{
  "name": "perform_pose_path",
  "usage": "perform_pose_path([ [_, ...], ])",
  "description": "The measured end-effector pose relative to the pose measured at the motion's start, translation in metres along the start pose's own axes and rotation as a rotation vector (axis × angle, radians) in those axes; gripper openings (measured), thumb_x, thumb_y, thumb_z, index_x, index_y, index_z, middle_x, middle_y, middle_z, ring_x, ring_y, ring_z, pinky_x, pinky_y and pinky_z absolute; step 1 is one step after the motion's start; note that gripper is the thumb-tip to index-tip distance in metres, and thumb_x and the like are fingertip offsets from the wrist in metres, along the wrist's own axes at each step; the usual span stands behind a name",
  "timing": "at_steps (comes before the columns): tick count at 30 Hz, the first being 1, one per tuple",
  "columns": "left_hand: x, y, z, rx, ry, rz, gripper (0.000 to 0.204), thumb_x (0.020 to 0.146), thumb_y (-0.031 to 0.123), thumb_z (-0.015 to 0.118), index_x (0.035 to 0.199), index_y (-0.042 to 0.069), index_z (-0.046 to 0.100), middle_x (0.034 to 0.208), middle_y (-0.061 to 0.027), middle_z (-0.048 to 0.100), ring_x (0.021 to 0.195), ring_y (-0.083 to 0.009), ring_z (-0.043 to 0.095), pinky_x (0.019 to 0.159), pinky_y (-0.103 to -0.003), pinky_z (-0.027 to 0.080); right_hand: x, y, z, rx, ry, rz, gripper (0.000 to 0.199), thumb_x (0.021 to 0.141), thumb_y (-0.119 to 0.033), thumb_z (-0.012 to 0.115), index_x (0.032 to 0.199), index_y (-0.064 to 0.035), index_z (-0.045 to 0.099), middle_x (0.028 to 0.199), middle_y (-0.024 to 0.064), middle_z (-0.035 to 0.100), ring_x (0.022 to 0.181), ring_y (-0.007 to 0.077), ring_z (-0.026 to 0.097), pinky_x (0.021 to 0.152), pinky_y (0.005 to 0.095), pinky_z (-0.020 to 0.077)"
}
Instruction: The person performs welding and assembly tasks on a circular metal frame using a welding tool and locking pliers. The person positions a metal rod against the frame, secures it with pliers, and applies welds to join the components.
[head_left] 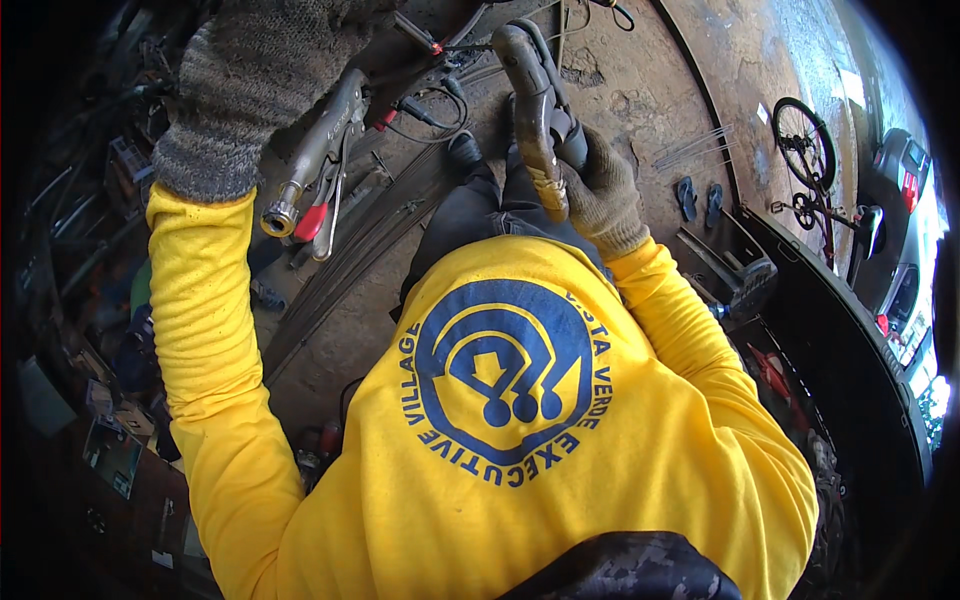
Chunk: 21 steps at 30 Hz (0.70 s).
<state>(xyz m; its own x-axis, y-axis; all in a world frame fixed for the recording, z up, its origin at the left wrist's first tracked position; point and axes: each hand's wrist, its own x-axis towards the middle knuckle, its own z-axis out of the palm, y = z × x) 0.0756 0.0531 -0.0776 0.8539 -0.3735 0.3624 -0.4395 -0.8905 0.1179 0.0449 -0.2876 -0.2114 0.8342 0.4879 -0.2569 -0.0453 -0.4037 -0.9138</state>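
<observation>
Both hands wear grey knitted work gloves. At the upper left, my left hand (270,80) shows its back; its fingers are hidden at the top edge. Close beside it is a pair of locking pliers (325,150), with its round end screw and red release lever toward me. Their jaws are out of sight near a dark metal piece (425,40). My right hand (605,195) is closed around the lower part of a bent, worn metal tube (533,105), yellowish at its lower end. A dark grey part lies along the tube, partly hidden by the glove.
Long thin metal rods (345,255) lie on the stained floor left of my legs. A cable with dark connectors (430,112) runs ahead of my feet. To the right are slippers (700,200), a bicycle (805,150), a long black panel (820,290) and a parked car (905,230).
</observation>
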Motion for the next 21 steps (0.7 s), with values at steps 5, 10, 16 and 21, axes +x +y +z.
perform_pose_path([
  [5,0.002,-0.001,0.0,-0.005,0.0,0.052,0.017,0.082,0.001,0.064,0.093,0.006,0.076,0.101,-0.0113,0.074,0.106,-0.033,0.068,0.101,-0.04,0.052,0.0,-0.001,0.001,0.022,0.005,0.001,0.062,0.086,-0.027,0.082,0.135,0.0029,0.058,0.115,0.0209,0.072,0.107,0.0265,0.071,0.094,0.0366,0.0552],
  [10,0.002,0.003,0.0,0.001,-0.024,-0.027,0.017,0.083,0.0,0.064,0.093,0.006,0.076,0.098,-0.0107,0.074,0.103,-0.0318,0.068,0.101,-0.04,0.052,0.001,-0.002,0.0,-0.008,-0.013,0.014,0.063,0.086,-0.028,0.082,0.135,0.0029,0.058,0.116,0.0207,0.072,0.107,0.0266,0.071,0.094,0.037,0.055],
  [16,0.006,0.001,0.0,-0.03,0.014,0.058,0.015,0.083,0.001,0.064,0.091,0.006,0.075,0.095,-0.0115,0.073,0.098,-0.0319,0.068,0.1,-0.039,0.053,0.001,-0.008,0.0,0.031,-0.011,0.019,0.062,0.087,-0.026,0.082,0.135,0.0039,0.058,0.116,0.0205,0.072,0.107,0.026,0.071,0.094,0.0364,0.0547],
  [21,0.01,0.008,-0.005,-0.154,-0.085,-0.06,0.016,0.082,0.002,0.066,0.095,0.006,0.074,0.093,-0.0122,0.072,0.094,-0.0319,0.068,0.096,-0.036,0.054,0.002,-0.004,-0.001,0.039,-0.025,-0.002,0.056,0.089,-0.021,0.08,0.135,0.0037,0.058,0.117,0.0187,0.071,0.107,0.023,0.07,0.094,0.0356,0.0544],
])
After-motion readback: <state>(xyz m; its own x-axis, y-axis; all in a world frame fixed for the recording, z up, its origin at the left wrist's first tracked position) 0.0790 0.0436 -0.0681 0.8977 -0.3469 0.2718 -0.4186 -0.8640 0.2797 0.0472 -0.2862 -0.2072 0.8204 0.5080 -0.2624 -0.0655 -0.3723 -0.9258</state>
